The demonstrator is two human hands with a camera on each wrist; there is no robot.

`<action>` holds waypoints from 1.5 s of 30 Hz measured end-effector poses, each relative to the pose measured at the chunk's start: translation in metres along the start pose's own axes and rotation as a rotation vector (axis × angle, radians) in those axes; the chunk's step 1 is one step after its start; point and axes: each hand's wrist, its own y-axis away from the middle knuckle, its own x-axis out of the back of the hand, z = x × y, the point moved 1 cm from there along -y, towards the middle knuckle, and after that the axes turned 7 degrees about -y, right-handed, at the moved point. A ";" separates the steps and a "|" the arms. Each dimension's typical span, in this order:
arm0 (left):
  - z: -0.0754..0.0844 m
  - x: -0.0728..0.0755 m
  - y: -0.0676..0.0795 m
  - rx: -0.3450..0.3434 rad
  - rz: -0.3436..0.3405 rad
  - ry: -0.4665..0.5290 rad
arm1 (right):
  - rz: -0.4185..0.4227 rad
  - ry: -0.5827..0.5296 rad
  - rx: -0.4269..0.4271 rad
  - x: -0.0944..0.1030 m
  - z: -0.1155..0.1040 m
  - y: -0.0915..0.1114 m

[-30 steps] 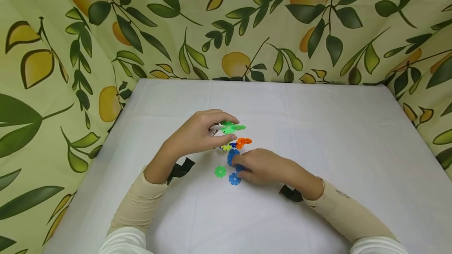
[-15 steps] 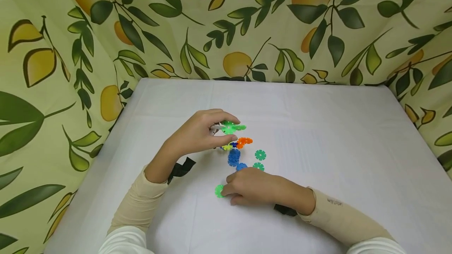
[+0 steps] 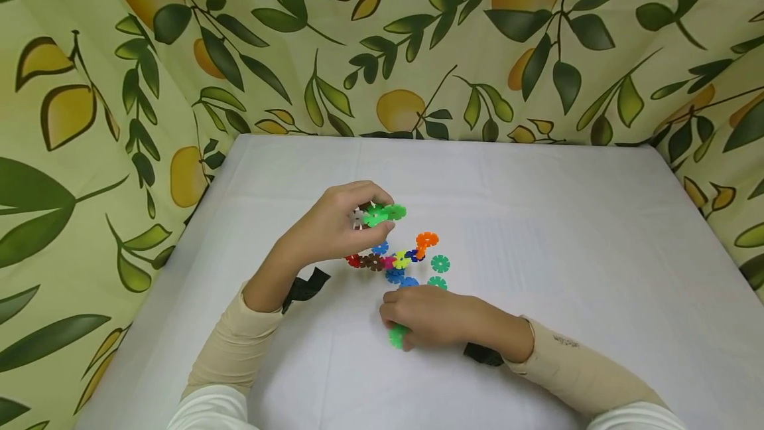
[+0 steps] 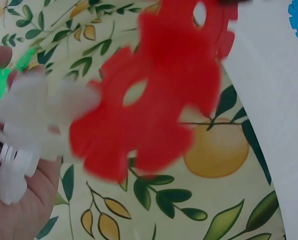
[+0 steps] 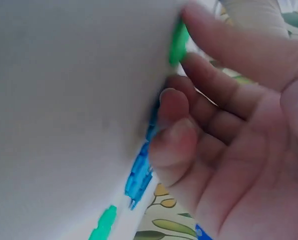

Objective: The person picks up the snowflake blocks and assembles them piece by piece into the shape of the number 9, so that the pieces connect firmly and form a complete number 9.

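My left hand (image 3: 343, 221) holds a chain of slotted plastic snowflake discs, with green discs (image 3: 377, 215) between its fingertips and thumb. A white disc (image 4: 34, 105) and a red disc (image 4: 134, 125) of the chain loom in the left wrist view. Below the hand run brown discs (image 3: 375, 262), a yellow disc (image 3: 401, 259) and orange discs (image 3: 427, 239) of the same chain. My right hand (image 3: 432, 314) pinches a loose light green disc (image 3: 396, 337) by the table's near part. In the right wrist view this green disc (image 5: 178, 42) is seen edge-on at the thumb and index finger.
Loose blue discs (image 3: 408, 282) lie just beyond the right hand, partly covered by the chain in this view. Two teal discs (image 3: 440, 263) lie to their right. Black straps hang at both wrists. A fruit-patterned curtain (image 3: 400, 108) borders the white table (image 3: 537, 217).
My right hand has moved from the blue discs toward me and pulled the light green disc nearer and rightward. The left hand has tilted its chain, so red and brown discs now show.
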 end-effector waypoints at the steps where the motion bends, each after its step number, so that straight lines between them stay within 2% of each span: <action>1: 0.000 0.000 0.000 -0.004 0.012 0.008 | -0.022 -0.026 -0.026 0.001 0.000 0.001; 4: 0.000 0.001 -0.001 -0.019 0.053 0.030 | -0.073 -0.098 -0.034 0.004 0.000 0.006; 7: 0.000 0.000 -0.002 -0.043 0.084 0.060 | -0.080 -0.219 0.051 0.011 0.002 0.012; 9: 0.000 -0.001 -0.002 -0.060 0.105 0.076 | -0.050 -0.329 0.128 0.020 0.004 0.017; 12: -0.001 -0.002 -0.002 -0.081 0.129 0.093 | 0.054 -0.552 0.214 0.037 0.009 0.027; 16: 0.000 -0.003 -0.003 -0.107 0.147 0.095 | 0.243 -0.851 0.282 0.060 0.015 0.041; 20: 0.004 -0.006 -0.004 -0.152 0.163 0.106 | 0.449 -1.015 0.296 0.073 0.018 0.049; 23: 0.006 -0.009 -0.005 -0.188 0.175 0.112 | 0.555 -1.071 0.275 0.077 0.018 0.052; 27: 0.009 -0.013 -0.006 -0.208 0.197 0.114 | 0.610 -1.119 0.285 0.078 0.016 0.054; 32: 0.010 -0.016 -0.006 -0.230 0.220 0.136 | 0.634 -1.146 0.301 0.078 0.015 0.056; 36: 0.011 -0.018 -0.007 -0.249 0.211 0.155 | 0.644 -1.151 0.282 0.079 0.015 0.057; 45: 0.010 -0.022 -0.007 -0.247 0.190 0.215 | 0.629 -1.117 0.257 0.083 0.019 0.061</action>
